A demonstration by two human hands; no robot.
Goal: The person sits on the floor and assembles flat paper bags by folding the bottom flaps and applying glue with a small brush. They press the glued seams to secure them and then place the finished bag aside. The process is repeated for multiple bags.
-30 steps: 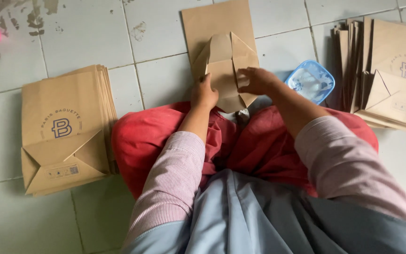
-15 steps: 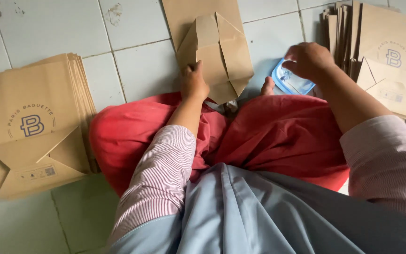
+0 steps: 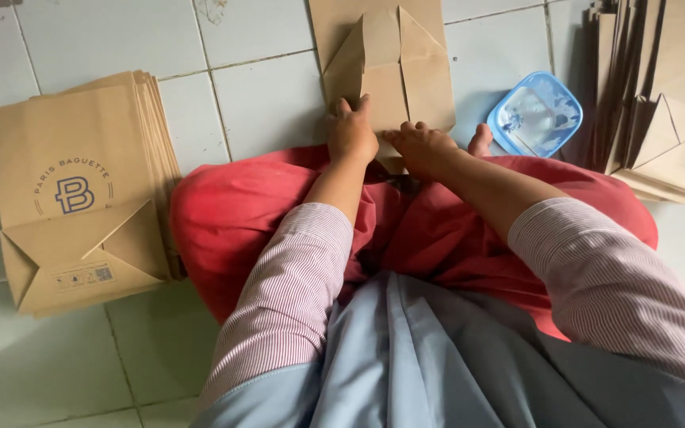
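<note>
a flat brown paper bag with folded bottom flaps (image 3: 386,63) is laid on the white tiled floor (image 3: 263,95) and pressed by the left hand (image 3: 352,133) and right hand (image 3: 422,147), fingers flat, beside a blue plastic lid (image 3: 534,113).

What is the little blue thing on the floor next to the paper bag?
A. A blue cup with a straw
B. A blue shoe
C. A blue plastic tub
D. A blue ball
C: a shallow blue plastic tub with rounded corners sits on the floor tiles, to the right of the bag that both hands press on.
</note>
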